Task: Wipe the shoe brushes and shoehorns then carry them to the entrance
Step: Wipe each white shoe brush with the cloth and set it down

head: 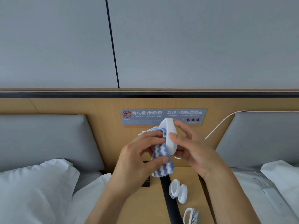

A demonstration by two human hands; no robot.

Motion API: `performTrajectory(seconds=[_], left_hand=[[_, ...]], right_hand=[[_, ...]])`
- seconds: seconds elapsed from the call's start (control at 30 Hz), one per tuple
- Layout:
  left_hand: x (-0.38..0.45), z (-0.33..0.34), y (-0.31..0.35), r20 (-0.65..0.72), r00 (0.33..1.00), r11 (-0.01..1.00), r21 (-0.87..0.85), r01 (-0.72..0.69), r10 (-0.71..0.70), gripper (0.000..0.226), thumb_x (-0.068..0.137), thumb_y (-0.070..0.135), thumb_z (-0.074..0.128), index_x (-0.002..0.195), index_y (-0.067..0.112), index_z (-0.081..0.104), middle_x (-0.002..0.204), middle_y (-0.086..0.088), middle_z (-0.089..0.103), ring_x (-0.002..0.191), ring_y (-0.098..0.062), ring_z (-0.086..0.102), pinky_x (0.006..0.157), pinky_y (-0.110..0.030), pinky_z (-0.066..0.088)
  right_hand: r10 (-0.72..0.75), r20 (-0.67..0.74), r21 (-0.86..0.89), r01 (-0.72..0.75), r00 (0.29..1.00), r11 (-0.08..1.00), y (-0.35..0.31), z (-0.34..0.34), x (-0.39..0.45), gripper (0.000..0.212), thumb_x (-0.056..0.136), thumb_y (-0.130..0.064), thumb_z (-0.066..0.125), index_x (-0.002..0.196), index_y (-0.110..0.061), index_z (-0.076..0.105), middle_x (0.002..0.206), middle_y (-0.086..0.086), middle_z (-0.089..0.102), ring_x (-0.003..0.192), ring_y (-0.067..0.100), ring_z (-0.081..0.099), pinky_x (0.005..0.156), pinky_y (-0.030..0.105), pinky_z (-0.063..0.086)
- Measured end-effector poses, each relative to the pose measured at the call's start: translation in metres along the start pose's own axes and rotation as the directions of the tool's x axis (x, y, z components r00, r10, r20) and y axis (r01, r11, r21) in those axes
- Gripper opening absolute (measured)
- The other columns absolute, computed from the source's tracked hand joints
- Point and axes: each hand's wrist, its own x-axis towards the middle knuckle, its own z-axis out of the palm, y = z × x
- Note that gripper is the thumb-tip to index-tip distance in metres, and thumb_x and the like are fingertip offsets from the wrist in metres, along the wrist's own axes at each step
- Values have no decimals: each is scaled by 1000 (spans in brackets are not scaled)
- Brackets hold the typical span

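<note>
My right hand (191,151) grips a white oval shoe brush (169,139) upright above the nightstand. My left hand (139,157) holds a blue-and-white wavy-striped cloth (161,159) pressed against the brush's left side. On the wooden nightstand (145,204) below lie two small round white brushes (178,189) side by side. A white brush with a loop handle (191,215) lies near the bottom edge. A white shoehorn (271,196) rests on the bed at the right.
White pillows (35,188) and grey padded headboards (48,139) flank the nightstand on both sides. A grey no-smoking sign (142,117) is fixed to the wooden wall panel. A white cable (223,123) hangs at the right. A dark strip (171,207) runs across the nightstand.
</note>
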Motion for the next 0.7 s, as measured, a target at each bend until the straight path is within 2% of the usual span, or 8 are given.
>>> performTrajectory(seconds=[0.1,0.17,0.23,0.33,0.43,0.57,0.63,0.7], left_hand=[[-4,14,-3,-206,978,997,79,-6,22,32,75,15,80,104,27,75,123,18,66,119,-5,61,92,-18,49],[-6,17,-5,-261,965,994,108,-7,35,33,80,11,78,107,30,75,126,19,65,122,-1,58,95,-11,44],[-5,14,-5,-248,968,997,76,-8,27,26,87,17,72,112,25,75,129,15,64,125,-5,57,96,-14,44],[-1,9,-3,-243,969,999,47,-25,36,26,90,22,67,115,23,73,128,11,65,123,-13,59,96,-20,48],[1,9,3,-289,957,1000,8,22,-19,26,87,31,67,112,34,68,109,12,70,103,-17,67,83,-27,53],[1,15,6,-396,917,998,-45,40,-55,17,86,37,69,100,30,62,92,5,72,84,-22,70,69,-40,57],[0,18,5,-406,913,999,8,46,-39,15,88,40,66,99,30,65,90,6,71,78,-18,67,64,-33,54],[-3,20,5,-396,918,997,45,60,-37,21,87,43,64,106,34,68,96,9,69,87,-15,65,72,-19,48]], right_hand=[[-18,-41,-22,17,999,1000,2,10,1,69,65,-39,85,130,-35,60,106,8,77,91,22,74,72,30,58],[-39,-70,-60,34,997,998,-1,15,1,70,62,-40,85,127,-40,59,105,5,77,85,16,74,64,24,56],[-63,-76,-86,56,995,995,-5,18,1,73,58,-43,86,126,-44,59,105,2,77,83,14,74,60,20,54],[-78,-58,-92,72,995,993,-10,21,0,74,59,-44,87,127,-45,57,108,3,76,90,17,75,67,24,56],[-77,-46,-92,73,996,993,-12,23,-1,80,58,-44,93,129,-44,55,109,5,76,93,20,75,70,25,57],[-70,-79,-71,65,994,995,-8,27,-3,80,54,-49,88,127,-45,56,110,5,76,96,23,75,72,34,60],[-81,-103,-64,75,991,995,-4,28,-3,71,62,-45,88,126,-44,57,108,5,77,96,23,76,74,37,61],[-80,-135,-50,73,988,996,-3,29,-1,68,64,-46,87,126,-42,57,104,4,78,93,22,76,72,36,61]])
